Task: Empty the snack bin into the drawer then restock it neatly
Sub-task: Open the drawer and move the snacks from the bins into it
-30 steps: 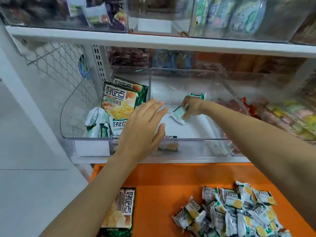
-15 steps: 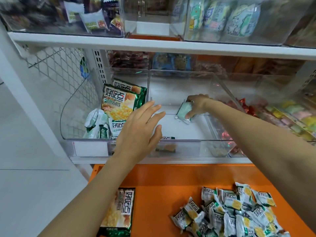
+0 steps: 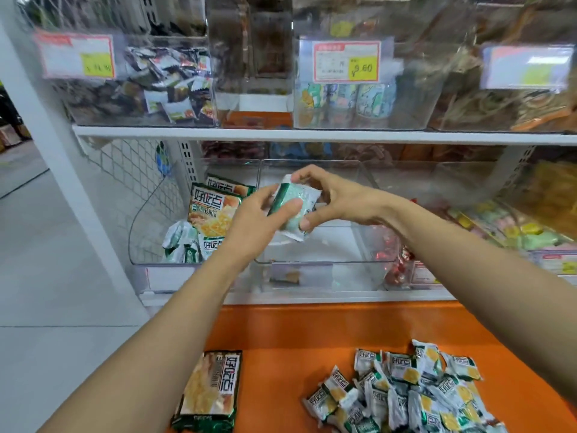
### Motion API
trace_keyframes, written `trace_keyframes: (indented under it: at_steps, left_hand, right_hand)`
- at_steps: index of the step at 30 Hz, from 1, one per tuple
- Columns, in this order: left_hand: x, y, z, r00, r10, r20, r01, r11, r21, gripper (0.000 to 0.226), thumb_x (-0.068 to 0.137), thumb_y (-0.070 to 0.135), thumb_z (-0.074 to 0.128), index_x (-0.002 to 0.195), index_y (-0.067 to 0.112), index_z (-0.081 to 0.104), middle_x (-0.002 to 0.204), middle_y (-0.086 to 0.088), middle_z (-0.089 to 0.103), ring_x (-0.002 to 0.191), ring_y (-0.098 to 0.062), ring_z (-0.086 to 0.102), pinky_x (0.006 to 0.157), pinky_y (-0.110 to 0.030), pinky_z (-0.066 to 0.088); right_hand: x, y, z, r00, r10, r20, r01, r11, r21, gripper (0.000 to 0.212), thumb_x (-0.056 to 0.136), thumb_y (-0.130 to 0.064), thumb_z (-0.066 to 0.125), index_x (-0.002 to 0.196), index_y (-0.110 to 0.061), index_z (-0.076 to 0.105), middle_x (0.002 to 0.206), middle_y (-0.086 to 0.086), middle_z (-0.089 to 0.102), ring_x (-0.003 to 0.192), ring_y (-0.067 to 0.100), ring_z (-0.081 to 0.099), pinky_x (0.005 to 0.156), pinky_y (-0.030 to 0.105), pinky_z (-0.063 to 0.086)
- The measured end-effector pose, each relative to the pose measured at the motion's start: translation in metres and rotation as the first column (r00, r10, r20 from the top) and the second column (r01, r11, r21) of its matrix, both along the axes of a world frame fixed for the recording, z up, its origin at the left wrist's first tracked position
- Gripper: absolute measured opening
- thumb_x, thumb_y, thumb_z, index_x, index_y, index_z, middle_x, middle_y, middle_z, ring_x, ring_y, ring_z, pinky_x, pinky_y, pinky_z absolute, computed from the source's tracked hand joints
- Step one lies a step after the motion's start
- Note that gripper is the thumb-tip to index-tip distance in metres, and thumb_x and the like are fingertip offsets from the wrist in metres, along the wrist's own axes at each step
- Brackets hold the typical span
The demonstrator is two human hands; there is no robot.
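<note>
Left hand (image 3: 259,220) and right hand (image 3: 338,199) together grip one small packet (image 3: 294,204), pale green with a dark green stripe and white crimped ends, above the clear bin (image 3: 312,262). More packets (image 3: 406,396) heap at the orange drawer (image 3: 312,332)'s front right.

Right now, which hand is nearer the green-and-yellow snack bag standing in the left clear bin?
Left. The left hand is right beside the snack bag; the right hand is farther right, beyond the pale green packet both hold.
</note>
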State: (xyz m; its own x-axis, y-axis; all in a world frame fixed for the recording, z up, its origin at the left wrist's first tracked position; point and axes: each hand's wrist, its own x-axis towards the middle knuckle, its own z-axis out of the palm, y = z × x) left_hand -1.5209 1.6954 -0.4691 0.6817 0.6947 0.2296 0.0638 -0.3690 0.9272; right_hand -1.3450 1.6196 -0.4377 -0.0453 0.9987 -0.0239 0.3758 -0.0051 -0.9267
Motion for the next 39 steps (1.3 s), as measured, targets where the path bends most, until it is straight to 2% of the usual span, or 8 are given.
trace_keyframes:
  at_steps: [4, 7, 11, 15, 19, 27, 33, 39]
  left_hand:
    - [-0.019, 0.01, -0.003, 0.988, 0.119, 0.096, -0.103, 0.981, -0.163, 0.048, 0.074, 0.053, 0.07, 0.098, 0.012, 0.07, 0.097, -0.005, 0.072, 0.09, -0.025, 0.065, 0.088, -0.042, 0.05]
    - [-0.033, 0.015, -0.014, 0.981, 0.176, 0.078, -0.157, 0.966, -0.206, 0.037, 0.073, 0.051, 0.071, 0.096, 0.021, 0.073, 0.098, -0.004, 0.074, 0.097, -0.028, 0.068, 0.095, -0.052, 0.05]
    - [-0.038, 0.02, -0.018, 0.975, 0.192, 0.114, -0.157, 0.951, -0.265, 0.016, 0.089, 0.03, 0.066, 0.097, 0.017, 0.071, 0.095, -0.003, 0.074, 0.089, -0.018, 0.069, 0.089, -0.039, 0.054]
    - [-0.038, 0.025, -0.017, 0.978, 0.167, 0.125, -0.129, 0.955, -0.268, 0.013, 0.091, 0.025, 0.063, 0.099, 0.018, 0.07, 0.092, 0.001, 0.074, 0.08, -0.008, 0.068, 0.073, -0.021, 0.051]
    - [-0.042, 0.027, -0.018, 0.981, 0.165, 0.098, -0.141, 0.966, -0.215, 0.012, 0.089, 0.028, 0.065, 0.097, 0.021, 0.07, 0.095, 0.0, 0.075, 0.09, -0.017, 0.069, 0.081, -0.029, 0.054]
    - [-0.017, -0.036, -0.008, 0.983, 0.088, 0.16, -0.08, 0.995, -0.056, 0.024, 0.083, 0.04, 0.068, 0.101, 0.024, 0.068, 0.097, -0.007, 0.071, 0.085, -0.017, 0.063, 0.071, -0.029, 0.05]
    - [0.034, -0.124, -0.072, 0.958, -0.21, -0.194, 0.194, 0.976, -0.098, 0.043, 0.08, 0.04, 0.072, 0.112, 0.012, 0.066, 0.098, 0.001, 0.067, 0.084, -0.012, 0.06, 0.072, -0.023, 0.048]
    - [0.057, -0.191, -0.195, 0.788, -0.338, -0.514, 0.192, 0.929, -0.317, 0.035, 0.092, 0.036, 0.062, 0.116, 0.013, 0.053, 0.092, -0.003, 0.055, 0.066, -0.006, 0.058, 0.064, -0.023, 0.04]
  right_hand:
    - [0.003, 0.0, -0.009, 0.975, -0.108, -0.192, 0.093, 0.992, -0.085, 0.053, 0.087, -0.011, 0.067, 0.135, -0.014, 0.043, 0.114, 0.012, 0.06, 0.102, 0.023, 0.064, 0.091, 0.036, 0.054]
    - [0.003, 0.019, -0.045, 0.969, -0.181, 0.167, 0.224, 0.932, -0.285, 0.042, 0.095, -0.029, 0.058, 0.133, -0.013, 0.049, 0.128, 0.009, 0.055, 0.109, 0.023, 0.058, 0.097, 0.04, 0.05]
    - [-0.005, 0.047, -0.086, 0.943, -0.026, 0.332, 0.206, 0.828, -0.521, 0.045, 0.091, -0.034, 0.063, 0.13, -0.014, 0.053, 0.126, 0.003, 0.056, 0.105, 0.02, 0.059, 0.078, 0.028, 0.052]
    - [-0.003, 0.07, -0.102, 0.882, 0.144, 0.448, 0.166, 0.796, -0.582, 0.038, 0.075, -0.023, 0.081, 0.109, -0.01, 0.069, 0.078, -0.003, 0.063, 0.071, 0.017, 0.055, 0.064, 0.023, 0.045]
    - [0.007, 0.066, -0.092, 0.922, 0.041, 0.386, 0.151, 0.879, -0.453, 0.02, 0.074, -0.032, 0.08, 0.076, -0.017, 0.067, 0.079, 0.002, 0.057, 0.08, 0.018, 0.051, 0.072, 0.031, 0.04]
    - [0.031, -0.081, 0.011, 0.975, -0.177, 0.137, 0.193, 0.974, -0.115, 0.036, 0.074, -0.032, 0.071, 0.097, -0.006, 0.067, 0.081, -0.001, 0.067, 0.071, 0.007, 0.057, 0.062, 0.017, 0.046]
    - [0.06, -0.207, -0.039, 0.964, -0.101, 0.247, 0.199, 0.891, -0.408, 0.046, 0.082, -0.026, 0.072, 0.112, 0.006, 0.058, 0.071, 0.011, 0.038, 0.064, 0.022, 0.035, 0.054, 0.018, 0.038]
    - [0.089, -0.266, -0.209, 0.879, -0.187, 0.438, 0.428, 0.713, -0.555, 0.036, 0.084, -0.021, 0.074, 0.114, -0.009, 0.057, 0.091, 0.003, 0.055, 0.079, 0.019, 0.053, 0.066, 0.027, 0.043]
